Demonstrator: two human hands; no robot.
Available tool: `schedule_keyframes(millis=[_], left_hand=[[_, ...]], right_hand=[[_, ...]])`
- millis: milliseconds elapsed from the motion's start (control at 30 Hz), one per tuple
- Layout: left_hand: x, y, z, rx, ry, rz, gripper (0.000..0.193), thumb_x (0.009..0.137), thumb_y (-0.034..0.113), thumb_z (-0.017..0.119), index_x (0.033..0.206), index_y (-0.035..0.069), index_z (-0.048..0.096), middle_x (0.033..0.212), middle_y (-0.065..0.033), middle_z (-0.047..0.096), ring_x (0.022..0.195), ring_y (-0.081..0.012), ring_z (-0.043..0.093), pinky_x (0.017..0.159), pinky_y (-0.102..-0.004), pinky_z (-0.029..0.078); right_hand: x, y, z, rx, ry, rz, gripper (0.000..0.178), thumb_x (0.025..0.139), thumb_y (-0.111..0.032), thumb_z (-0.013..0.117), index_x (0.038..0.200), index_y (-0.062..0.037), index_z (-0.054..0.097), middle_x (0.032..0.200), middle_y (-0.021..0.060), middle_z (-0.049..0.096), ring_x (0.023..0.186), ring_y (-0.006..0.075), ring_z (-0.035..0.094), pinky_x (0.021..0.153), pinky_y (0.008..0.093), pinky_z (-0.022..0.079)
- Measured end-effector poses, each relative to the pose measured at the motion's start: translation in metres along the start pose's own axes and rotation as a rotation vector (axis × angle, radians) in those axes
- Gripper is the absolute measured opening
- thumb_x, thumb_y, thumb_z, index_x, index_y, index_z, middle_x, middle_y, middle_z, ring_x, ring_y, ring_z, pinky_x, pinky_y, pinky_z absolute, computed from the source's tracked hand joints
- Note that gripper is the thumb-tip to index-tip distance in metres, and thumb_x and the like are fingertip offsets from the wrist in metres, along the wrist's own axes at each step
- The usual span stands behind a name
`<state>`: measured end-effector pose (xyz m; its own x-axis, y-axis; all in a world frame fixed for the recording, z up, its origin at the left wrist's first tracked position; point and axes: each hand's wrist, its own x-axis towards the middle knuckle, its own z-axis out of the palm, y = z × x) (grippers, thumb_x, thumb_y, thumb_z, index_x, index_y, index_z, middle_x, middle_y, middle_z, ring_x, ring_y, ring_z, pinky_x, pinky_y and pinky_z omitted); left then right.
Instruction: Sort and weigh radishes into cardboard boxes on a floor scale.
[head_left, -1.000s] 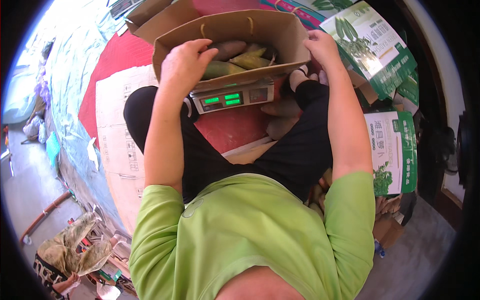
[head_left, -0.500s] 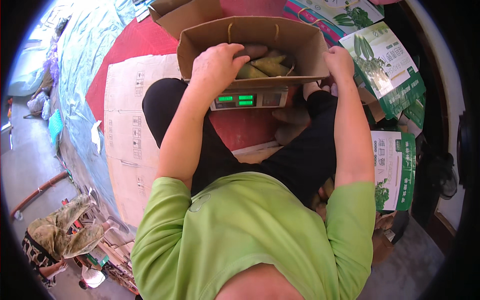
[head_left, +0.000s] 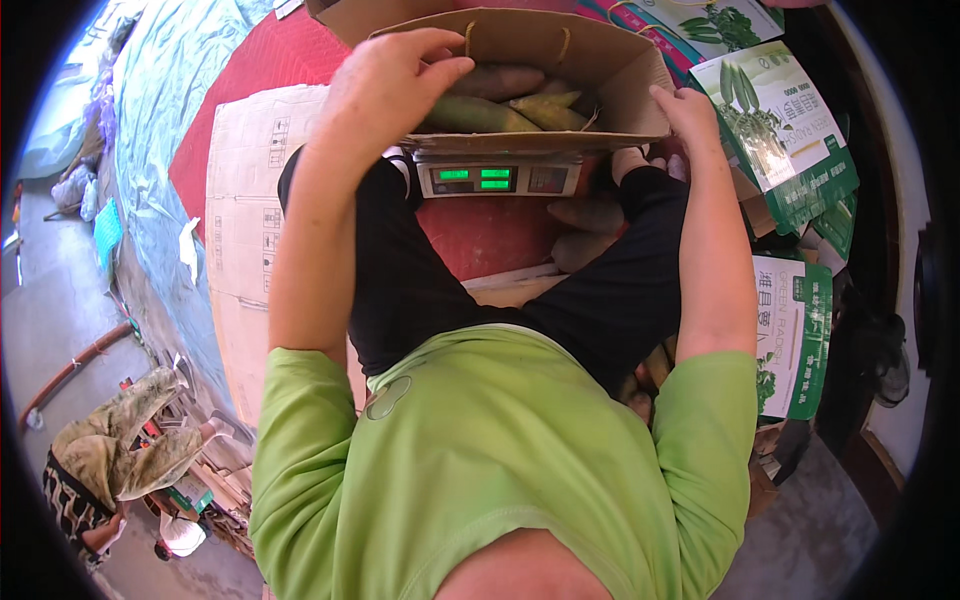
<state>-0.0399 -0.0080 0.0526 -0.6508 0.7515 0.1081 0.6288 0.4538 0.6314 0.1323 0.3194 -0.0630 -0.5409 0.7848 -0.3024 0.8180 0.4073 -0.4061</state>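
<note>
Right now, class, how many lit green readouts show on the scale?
3 on the scale: the left readout, and to its right the upper readout stacked over the lower readout. The open carton sits above, so any farther back may be hidden.

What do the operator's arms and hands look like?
Short lime-green fabric sleeves leave the left forearm and right forearm uncovered. The left hand and right hand are gloveless. No cables, watch or bracelet visible.
</note>
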Motion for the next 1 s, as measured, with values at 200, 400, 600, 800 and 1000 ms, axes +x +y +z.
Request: schedule_keyframes(millis=[200, 400, 600, 800, 1000], left_hand=[[0.02, -0.048, -0.029, 0.337, -0.052, -0.166, 0.038, 0.082, 0.041, 0.061, 0.099, 0.007, 0.067, 0.09, -0.0131, 0.068, 0.087, -0.0316, 0.064, 0.08, -0.0394, 0.049], [0.027, -0.105, -0.03, 0.439, -0.271, -0.292, 0.059, 0.079, 0.056, 0.058, 0.081, -0.002, 0.068, 0.072, -0.018, 0.065, 0.075, -0.0314, 0.066, 0.076, -0.0436, 0.05], [0.027, -0.131, -0.002, 0.247, -0.491, -0.433, 0.065, 0.082, 0.057, 0.056, 0.076, -0.007, 0.066, 0.059, -0.0161, 0.063, 0.059, -0.0257, 0.065, 0.066, -0.0374, 0.052], [0.027, -0.123, 0.003, 0.388, -0.383, -0.423, 0.048, 0.082, 0.043, 0.057, 0.083, -0.004, 0.068, 0.074, -0.0191, 0.067, 0.08, -0.0308, 0.067, 0.077, -0.0418, 0.051], [0.029, -0.126, -0.01, 0.164, -0.407, -0.599, 0.037, 0.079, 0.033, 0.056, 0.081, 0.0, 0.07, 0.075, -0.0171, 0.068, 0.079, -0.0279, 0.068, 0.076, -0.0391, 0.051]], right_hand=[[-0.006, -0.006, -0.003, -0.144, -0.076, 0.032, 0.059, 0.075, -0.055, 0.055, 0.099, -0.0018, 0.067, 0.092, 0.0169, 0.067, 0.09, 0.0295, 0.064, 0.078, 0.0399, 0.048], [-0.012, -0.017, -0.006, -0.171, -0.051, 0.015, 0.059, 0.076, -0.054, 0.056, 0.093, 0.0006, 0.067, 0.079, 0.0162, 0.067, 0.076, 0.0287, 0.067, 0.07, 0.0385, 0.05], [0.004, 0.01, 0.007, -0.071, -0.126, -0.104, 0.057, 0.075, -0.046, 0.059, 0.09, 0.0084, 0.065, 0.084, 0.0298, 0.063, 0.085, 0.0393, 0.064, 0.074, 0.0426, 0.049], [0.006, 0.01, 0.006, -0.155, -0.128, 0.016, 0.048, 0.074, -0.037, 0.053, 0.095, 0.0049, 0.064, 0.094, 0.029, 0.062, 0.096, 0.04, 0.061, 0.082, 0.0441, 0.046], [-0.009, -0.023, -0.004, -0.155, -0.041, -0.074, 0.042, 0.071, -0.029, 0.056, 0.085, 0.0107, 0.062, 0.07, 0.0209, 0.062, 0.065, 0.0284, 0.062, 0.06, 0.0391, 0.046]])
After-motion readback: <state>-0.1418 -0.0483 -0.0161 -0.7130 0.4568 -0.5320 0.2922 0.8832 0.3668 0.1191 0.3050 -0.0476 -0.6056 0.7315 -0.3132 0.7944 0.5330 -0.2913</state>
